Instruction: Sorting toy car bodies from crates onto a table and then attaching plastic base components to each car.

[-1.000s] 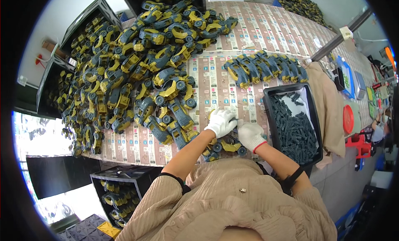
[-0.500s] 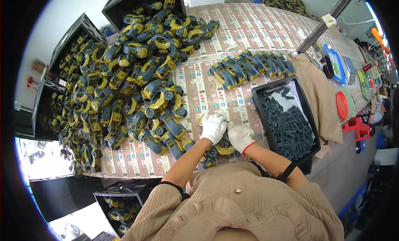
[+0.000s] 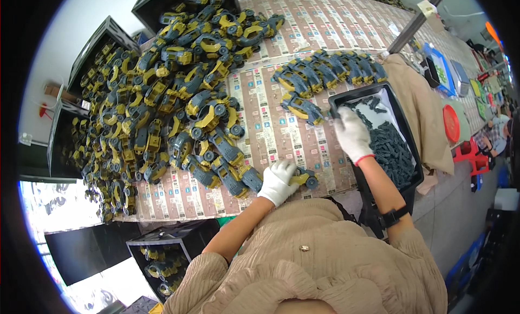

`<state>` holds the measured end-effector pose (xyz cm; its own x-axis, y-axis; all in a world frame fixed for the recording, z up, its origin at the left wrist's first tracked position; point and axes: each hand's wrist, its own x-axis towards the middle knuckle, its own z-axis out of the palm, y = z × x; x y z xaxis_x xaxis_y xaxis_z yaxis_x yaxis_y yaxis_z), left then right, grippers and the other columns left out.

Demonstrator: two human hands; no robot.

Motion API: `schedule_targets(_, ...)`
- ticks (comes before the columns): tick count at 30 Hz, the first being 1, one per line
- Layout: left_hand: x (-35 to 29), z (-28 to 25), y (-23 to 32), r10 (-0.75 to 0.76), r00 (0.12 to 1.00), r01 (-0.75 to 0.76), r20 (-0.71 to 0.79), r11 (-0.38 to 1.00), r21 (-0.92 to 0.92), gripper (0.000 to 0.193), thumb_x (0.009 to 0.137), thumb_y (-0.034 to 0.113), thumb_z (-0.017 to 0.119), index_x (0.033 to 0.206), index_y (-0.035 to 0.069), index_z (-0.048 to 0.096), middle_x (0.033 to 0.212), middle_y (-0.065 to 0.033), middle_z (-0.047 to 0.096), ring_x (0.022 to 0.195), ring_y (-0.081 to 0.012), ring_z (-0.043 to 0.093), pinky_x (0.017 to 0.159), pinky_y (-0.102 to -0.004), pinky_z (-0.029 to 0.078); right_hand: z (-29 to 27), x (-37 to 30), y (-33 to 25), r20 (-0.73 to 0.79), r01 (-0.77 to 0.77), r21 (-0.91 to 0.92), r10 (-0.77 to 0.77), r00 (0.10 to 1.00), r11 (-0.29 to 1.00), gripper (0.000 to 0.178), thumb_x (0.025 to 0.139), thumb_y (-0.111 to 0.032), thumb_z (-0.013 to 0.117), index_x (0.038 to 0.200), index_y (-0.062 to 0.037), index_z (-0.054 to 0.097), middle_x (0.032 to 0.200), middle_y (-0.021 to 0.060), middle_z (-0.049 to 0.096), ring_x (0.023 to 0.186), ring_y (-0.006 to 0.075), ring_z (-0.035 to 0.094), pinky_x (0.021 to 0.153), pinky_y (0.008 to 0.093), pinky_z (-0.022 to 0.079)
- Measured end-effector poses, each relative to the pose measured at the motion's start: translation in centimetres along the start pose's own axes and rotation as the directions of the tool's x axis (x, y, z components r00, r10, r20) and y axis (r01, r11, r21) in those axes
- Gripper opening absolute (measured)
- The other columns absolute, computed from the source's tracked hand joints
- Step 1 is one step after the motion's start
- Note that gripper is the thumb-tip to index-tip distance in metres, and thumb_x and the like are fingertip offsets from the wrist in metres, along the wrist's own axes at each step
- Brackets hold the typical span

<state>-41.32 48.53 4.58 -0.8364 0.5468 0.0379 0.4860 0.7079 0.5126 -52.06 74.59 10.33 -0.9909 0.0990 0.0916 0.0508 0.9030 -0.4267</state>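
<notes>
In a white glove, my left hand [image 3: 279, 183] is closed on a yellow and dark grey toy car [image 3: 304, 179] at the table's near edge; the glove covers much of the car. My right hand [image 3: 353, 135], gloved too, is raised over the left rim of a black tray [image 3: 356, 176]. Its fingers look loosely extended, and no held thing shows. Inside the tray are many small dark grey plastic parts [image 3: 391, 151]. Left of that hand, a single toy car [image 3: 303, 109] lies on the table below a curved row of similar toy cars [image 3: 327, 73].
A large heap of toy cars [image 3: 146, 108] covers the table's left side, with black crates [image 3: 100, 46] behind it. Another crate of cars [image 3: 162, 254] stands below the near edge. A brown cloth [image 3: 414, 105] and a slanted pole [image 3: 414, 29] are to the right.
My right hand has left my left hand's side and moved up and right to the tray. A toy car now lies below the row. My left hand has shifted slightly nearer.
</notes>
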Motion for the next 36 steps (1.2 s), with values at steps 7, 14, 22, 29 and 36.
schedule_targets(7, 3.7, -0.5, -2.1, -0.208, 0.836, 0.155, 0.509, 0.977, 0.144, 0.071, 0.079, 0.050, 0.078, 0.132, 0.008, 0.058, 0.124, -0.0188, 0.062, 0.118, -0.0380, 0.062, 0.094, -0.0495, 0.051, -4.0, -4.3, 17.7, -0.066, -0.340, -0.181, 0.333, 0.941, 0.923, 0.031, 0.095, -0.021, 0.061, 0.122, -0.0082, 0.065, 0.119, 0.0232, 0.069, 0.112, 0.0427, 0.066, 0.097, 0.0501, 0.051)
schedule_targets(14, 4.7, 1.4, -3.7, -0.096, 0.836, 0.120, 0.541, 0.993, -0.010, 0.062, 0.067, 0.048, 0.089, 0.105, 0.003, 0.070, 0.111, -0.0257, 0.061, 0.110, -0.0405, 0.062, 0.094, -0.0460, 0.053, -1.0, -4.8, 19.7, -0.062, -0.104, -0.065, 0.100, 0.993, 0.993, 0.021, 0.093, -0.015, 0.064, 0.111, -0.0086, 0.073, 0.116, 0.0189, 0.071, 0.108, 0.0397, 0.067, 0.096, 0.0462, 0.053)
schedule_targets(22, 4.5, 1.3, -2.3, -0.702, 0.705, 0.676, 0.095, 0.627, -0.387, 0.056, 0.077, 0.042, 0.085, 0.092, -0.010, 0.069, 0.097, -0.0266, 0.069, 0.089, -0.0346, 0.071, 0.079, -0.0432, 0.056, 0.8, -0.3, 14.2, 0.094, 0.031, -0.180, -0.015, 0.996, 0.983, 0.025, 0.090, -0.014, 0.063, 0.112, -0.0168, 0.074, 0.116, 0.0121, 0.072, 0.108, 0.0370, 0.067, 0.094, 0.0448, 0.056)
schedule_targets(29, 3.2, 3.2, -2.5, -0.837, 0.547, 0.722, -0.031, 0.490, -0.488, 0.036, 0.084, 0.023, 0.078, 0.103, -0.007, 0.072, 0.098, -0.0214, 0.073, 0.092, -0.0319, 0.072, 0.080, -0.0413, 0.057, -0.1, -0.7, 15.7, 0.152, -0.216, -0.059, 0.223, 0.963, 0.975, 0.025, 0.090, -0.017, 0.060, 0.108, -0.0177, 0.078, 0.113, 0.0169, 0.074, 0.109, 0.0384, 0.069, 0.098, 0.0454, 0.054)
schedule_targets(36, 5.1, -1.5, -1.2, 0.081, 0.979, -0.122, 0.190, 0.969, 0.213, 0.054, 0.075, -0.001, 0.064, 0.125, 0.017, 0.069, 0.142, -0.0152, 0.056, 0.135, -0.0355, 0.051, 0.101, -0.0469, 0.050, -3.0, -4.3, 16.7, -0.044, -0.165, 0.067, 0.168, 0.985, 0.984, 0.025, 0.094, -0.018, 0.061, 0.112, -0.0056, 0.075, 0.115, 0.0187, 0.073, 0.112, 0.0359, 0.068, 0.099, 0.0409, 0.053)
